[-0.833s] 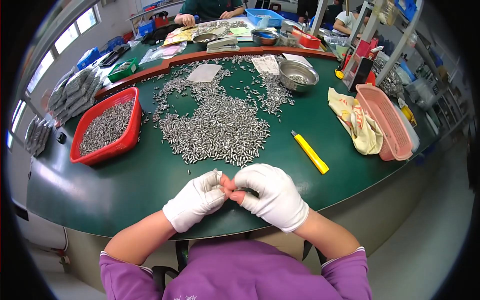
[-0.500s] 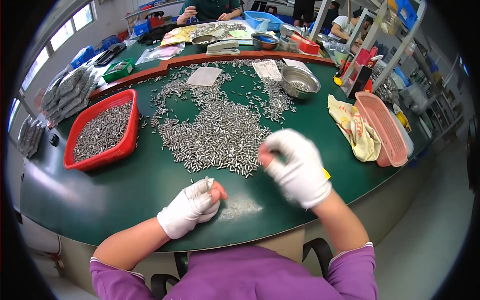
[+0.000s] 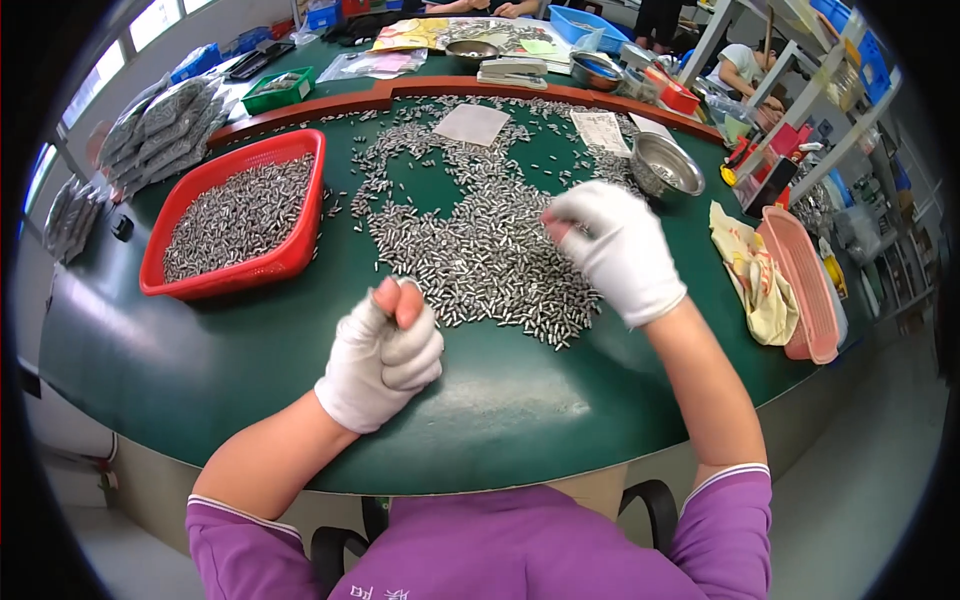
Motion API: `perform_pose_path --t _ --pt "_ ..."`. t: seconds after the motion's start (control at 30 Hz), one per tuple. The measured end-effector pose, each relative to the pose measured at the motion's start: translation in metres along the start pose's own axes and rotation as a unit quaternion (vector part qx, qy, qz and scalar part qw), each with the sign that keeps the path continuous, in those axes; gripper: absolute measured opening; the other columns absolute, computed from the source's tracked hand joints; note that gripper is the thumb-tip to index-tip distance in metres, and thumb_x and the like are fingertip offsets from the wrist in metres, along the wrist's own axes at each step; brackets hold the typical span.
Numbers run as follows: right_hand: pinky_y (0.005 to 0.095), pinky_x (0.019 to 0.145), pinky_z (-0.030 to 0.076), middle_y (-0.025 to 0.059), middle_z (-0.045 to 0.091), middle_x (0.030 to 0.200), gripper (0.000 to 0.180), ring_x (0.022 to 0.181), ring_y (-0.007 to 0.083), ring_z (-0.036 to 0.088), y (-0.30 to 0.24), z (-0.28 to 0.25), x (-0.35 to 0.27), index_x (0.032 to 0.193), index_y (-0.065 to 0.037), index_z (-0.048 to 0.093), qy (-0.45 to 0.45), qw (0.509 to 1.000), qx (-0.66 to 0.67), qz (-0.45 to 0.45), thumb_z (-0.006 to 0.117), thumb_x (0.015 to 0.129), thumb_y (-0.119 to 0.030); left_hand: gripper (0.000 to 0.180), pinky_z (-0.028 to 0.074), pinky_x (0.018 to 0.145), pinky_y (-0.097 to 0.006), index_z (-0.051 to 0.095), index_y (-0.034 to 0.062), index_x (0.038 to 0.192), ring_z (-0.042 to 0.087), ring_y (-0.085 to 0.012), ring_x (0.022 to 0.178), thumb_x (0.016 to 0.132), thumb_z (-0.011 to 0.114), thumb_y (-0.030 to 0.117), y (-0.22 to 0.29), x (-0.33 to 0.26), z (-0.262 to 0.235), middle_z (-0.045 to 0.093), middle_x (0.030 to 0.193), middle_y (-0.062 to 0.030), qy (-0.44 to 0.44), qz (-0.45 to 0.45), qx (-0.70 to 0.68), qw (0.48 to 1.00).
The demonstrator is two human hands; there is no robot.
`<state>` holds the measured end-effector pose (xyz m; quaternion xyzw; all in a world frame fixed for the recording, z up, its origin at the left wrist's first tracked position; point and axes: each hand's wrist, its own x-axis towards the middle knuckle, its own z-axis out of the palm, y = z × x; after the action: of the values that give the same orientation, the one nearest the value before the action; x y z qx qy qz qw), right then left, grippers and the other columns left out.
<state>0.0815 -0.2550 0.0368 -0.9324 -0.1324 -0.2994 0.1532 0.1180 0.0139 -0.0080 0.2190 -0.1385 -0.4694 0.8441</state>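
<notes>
A broad pile of small shiny metal pins [image 3: 490,265] is spread over the green tabletop [image 3: 480,410]. My right hand [image 3: 622,258], in a white glove with bare fingertips, hovers at the pile's right side. Its fingers are curled in, thumb and fingertips close together near the pins; anything between them is hidden. In front of the pile's near left edge is my left hand [image 3: 383,350], gloved the same way. It is closed, thumb tip pressed to the index finger, and its contents cannot be made out.
A red basket [image 3: 304,245] full of such pins stands left. A steel bowl [image 3: 690,180] is behind my right hand. At right lie a cream cloth [image 3: 745,265] and a pink basket [image 3: 808,300]. Grey bags [image 3: 165,125] are stacked far left; a wooden ledge [image 3: 345,101] runs behind.
My left hand has risen and turned, its fingertips now pointing away from me. My right hand has moved up over the pile. The whole view has shifted.
</notes>
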Motion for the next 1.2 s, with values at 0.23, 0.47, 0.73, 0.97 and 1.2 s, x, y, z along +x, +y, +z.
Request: perform_pose_path --t 0.23,0.47,0.73,0.97,1.2 --pt "0.0393 0.067 0.049 0.0055 0.061 0.082 0.008 0.077 0.0268 0.059 -0.079 0.039 -0.021 0.082 -0.013 0.065 -0.187 0.977 -0.015 -0.1 0.068 0.074 -0.015 0.038 0.02 0.042 -0.025 0.048 0.0135 0.084 0.023 -0.0077 0.043 0.099 0.048 0.048 -0.007 0.006 -0.009 0.03 0.056 0.0053 0.094 0.042 0.049 0.993" --pt "0.0391 0.069 0.048 0.0063 0.059 0.081 0.009 0.079 0.027 0.059 -0.073 0.043 -0.027 0.082 -0.012 0.064 -0.19 0.977 0.002 -0.091 0.068 0.078 -0.019 0.032 0.021 0.044 -0.023 0.05 0.0127 0.09 0.023 -0.0062 0.045 0.1 0.05 0.042 -0.009 0.006 -0.011 0.028 0.057 0.0059 0.056 0.004 0.075 0.996" --pt "0.0373 0.072 0.047 0.0017 0.06 0.087 0.02 0.083 0.0244 0.058 -0.064 0.018 -0.037 0.086 -0.015 0.063 -0.048 0.994 0.086 -0.047 0.076 0.072 -0.02 0.021 0.041 0.07 -0.019 0.054 0.0082 0.102 0.048 -0.0021 0.079 0.094 0.064 0.024 -0.012 0.002 0.014 0.054 0.089 0.0048 0.121 -0.097 0.405 0.901" --pt "0.0369 0.073 0.047 0.0009 0.061 0.09 0.022 0.083 0.0243 0.057 -0.065 0.022 -0.046 0.091 -0.016 0.065 -0.032 0.989 0.133 -0.061 0.077 0.072 -0.018 0.02 0.042 0.071 -0.018 0.056 0.008 0.107 0.051 -0.0015 0.083 0.094 0.065 0.02 -0.008 0.0 0.012 0.057 0.092 0.0043 0.114 -0.117 0.365 0.916" --pt "0.0377 0.068 0.048 0.0012 0.062 0.091 0.025 0.078 0.0246 0.059 -0.057 0.022 -0.045 0.094 -0.016 0.066 0.003 0.989 0.127 -0.07 0.076 0.072 -0.015 0.018 0.033 0.057 -0.016 0.056 0.0096 0.108 0.042 0.001 0.068 0.095 0.063 0.019 -0.005 0.001 0.01 0.054 0.088 0.007 0.105 -0.13 0.287 0.943"
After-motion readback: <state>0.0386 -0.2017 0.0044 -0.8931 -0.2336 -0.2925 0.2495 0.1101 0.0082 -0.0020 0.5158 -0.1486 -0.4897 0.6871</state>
